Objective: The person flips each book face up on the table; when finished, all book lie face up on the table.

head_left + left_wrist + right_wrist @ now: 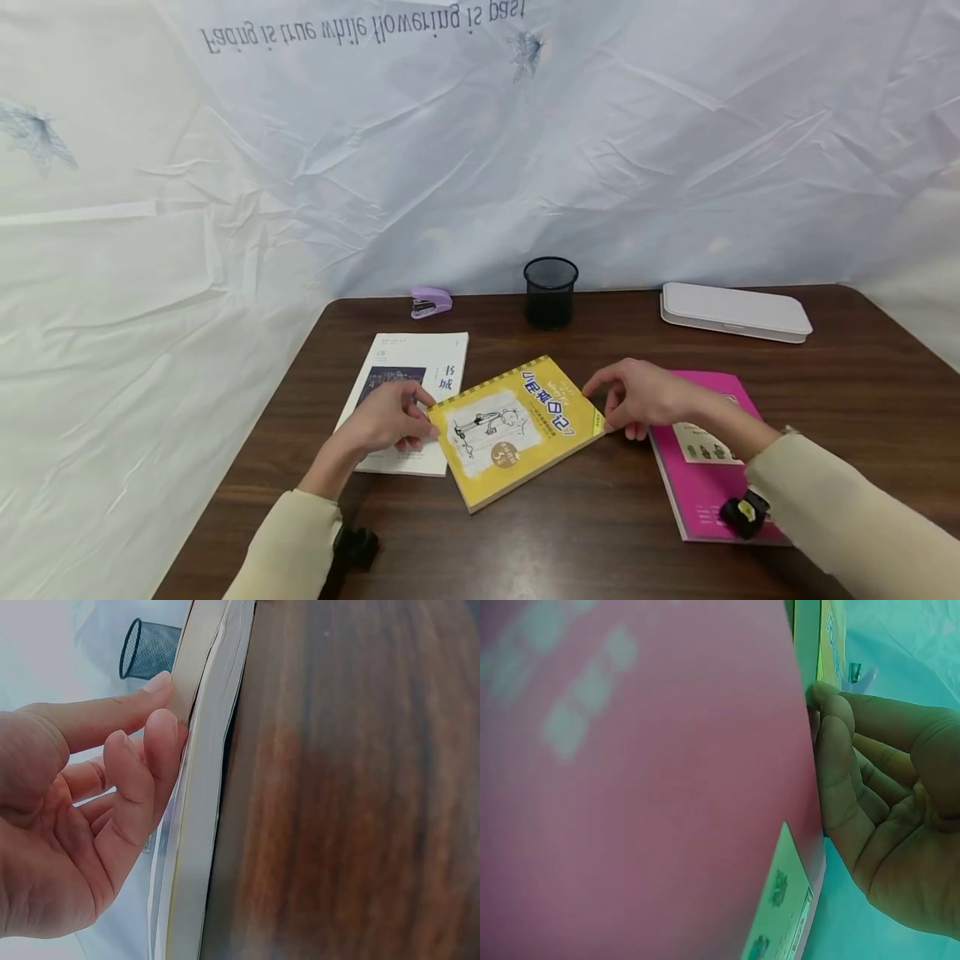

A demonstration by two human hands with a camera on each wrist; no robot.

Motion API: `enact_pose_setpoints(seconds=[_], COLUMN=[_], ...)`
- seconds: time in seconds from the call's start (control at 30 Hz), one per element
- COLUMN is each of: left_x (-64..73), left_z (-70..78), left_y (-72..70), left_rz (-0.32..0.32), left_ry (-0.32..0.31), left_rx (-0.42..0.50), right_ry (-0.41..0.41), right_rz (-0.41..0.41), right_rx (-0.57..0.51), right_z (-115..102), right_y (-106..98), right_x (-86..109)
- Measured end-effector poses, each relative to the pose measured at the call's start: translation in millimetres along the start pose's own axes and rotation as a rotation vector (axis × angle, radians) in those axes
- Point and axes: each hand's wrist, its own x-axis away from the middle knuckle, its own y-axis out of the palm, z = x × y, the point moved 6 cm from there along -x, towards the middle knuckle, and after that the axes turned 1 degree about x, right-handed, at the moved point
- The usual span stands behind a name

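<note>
A yellow paperback book (517, 433) with a cartoon figure on its cover lies at a slant between both hands. My left hand (386, 417) pinches its left edge near the upper corner, thumb and fingertips together in the left wrist view. On the opposite edge, my right hand (641, 396) pinches the book near its lower right corner. Under the left hand is a white book (450, 350), partly covered by that hand. A magenta book (712, 500) lies beneath the right forearm. Whether the yellow book touches the table I cannot tell.
Along the back of the dark wooden table (525, 550) stand a purple stapler (431, 302), a black mesh pen cup (550, 296) and a white flat case (735, 312). A pale printed sheet (480, 167) hangs behind them.
</note>
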Motion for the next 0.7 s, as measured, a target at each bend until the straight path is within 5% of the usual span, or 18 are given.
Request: enact_pose_setpoints(seconds=[0.27,0.7], left_x=[2.7,6.2], left_z=[1.0,1.3], left_y=[1.4,5.7], left_rz=[-0.021,-0.067], left_ry=[0.01,0.032], left_rx=[0.002,-0.004], right_ry=[-0.022,-0.002], right_rz=[-0.033,-0.019], right_rx=[0.02,-0.122], right_z=[2,18], right_y=[-8,-14], right_x=[-7.9,-12.3])
